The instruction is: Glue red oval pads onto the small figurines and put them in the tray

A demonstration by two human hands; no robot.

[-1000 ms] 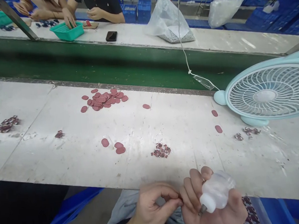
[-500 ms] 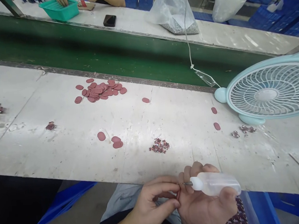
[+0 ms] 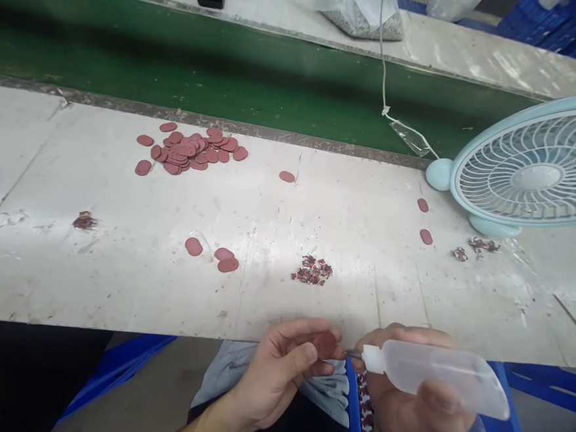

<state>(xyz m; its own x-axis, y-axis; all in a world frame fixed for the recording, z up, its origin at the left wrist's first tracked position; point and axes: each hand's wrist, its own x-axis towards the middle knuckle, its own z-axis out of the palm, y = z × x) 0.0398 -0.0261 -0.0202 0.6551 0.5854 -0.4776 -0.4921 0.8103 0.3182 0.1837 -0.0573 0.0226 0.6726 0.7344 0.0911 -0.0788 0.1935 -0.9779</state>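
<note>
My left hand (image 3: 288, 364) pinches a flat reddish-brown oval disc (image 3: 325, 345) between thumb and fingers, just past the table's near edge. Closed around a translucent squeeze bottle (image 3: 439, 370) is my right hand (image 3: 409, 392). The bottle lies tilted, its white cap and thin metal nozzle (image 3: 353, 354) pointing left at the disc. The tip is close to the disc's edge; whether it touches I cannot tell. Beyond the hands sits a cluster of small dark red and white pieces (image 3: 312, 271). Similar oval discs (image 3: 185, 151) form a pile farther back on the table.
A light blue fan (image 3: 536, 175) stands at the right, its cord running back over a green belt (image 3: 259, 80). Loose discs (image 3: 228, 265) and small dark clumps (image 3: 85, 220) lie about the white table (image 3: 165, 290). Below the edge is a blue crate (image 3: 353, 402).
My left hand has turned and raised the disc, showing its flat face. My right hand has moved slightly away, with fingers now closed round the bottle. The camera view has tilted down.
</note>
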